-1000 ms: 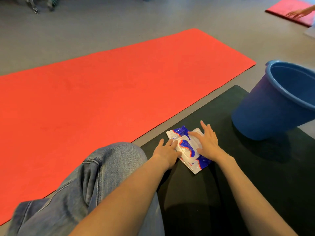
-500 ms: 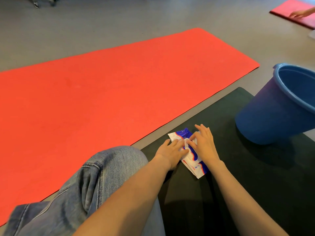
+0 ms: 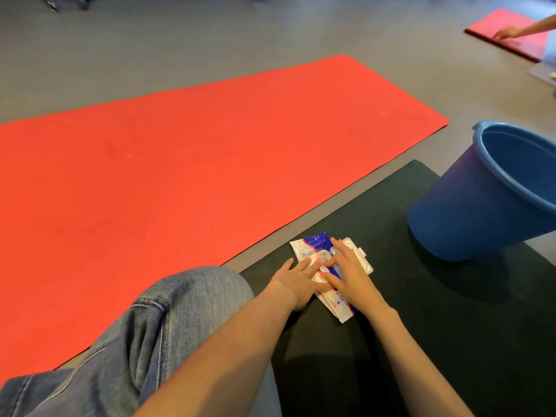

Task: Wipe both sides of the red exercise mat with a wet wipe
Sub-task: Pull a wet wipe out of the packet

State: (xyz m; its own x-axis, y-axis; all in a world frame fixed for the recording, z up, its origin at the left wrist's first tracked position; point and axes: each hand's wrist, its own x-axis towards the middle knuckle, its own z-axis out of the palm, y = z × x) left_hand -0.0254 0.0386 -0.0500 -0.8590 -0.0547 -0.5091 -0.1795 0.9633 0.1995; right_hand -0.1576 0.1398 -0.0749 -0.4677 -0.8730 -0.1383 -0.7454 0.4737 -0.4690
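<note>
Flat-fingered, the left hand point(image 3: 296, 281) presses on the wet wipe pack point(image 3: 338, 310); that grip is open, closed round nothing, only pinning the pack down. The right hand point(image 3: 350, 272) lies over the pack's middle with its fingers bent at the flap. From my feed I cannot tell whether this grip has pinched anything or merely rests there.

The pack is white with blue and red print and lies flat on a dark mat point(image 3: 451, 326). Just beside the pack, on my near left, is a denim knee point(image 3: 186, 302).

Beyond and left of the pack lies the red exercise mat point(image 3: 195, 176), unrolled flat on the grey floor point(image 3: 210, 40). A narrow strip of floor parts it from the dark mat. Its upper face is a matte orange-red with rounded corners and a few faint pale scuffs.

Right of the pack stands a blue bucket point(image 3: 469, 212), its base partly on the dark mat. Far beyond the pack, to the right, another person's hand point(image 3: 504, 34) rests on a second red mat point(image 3: 526, 45).
</note>
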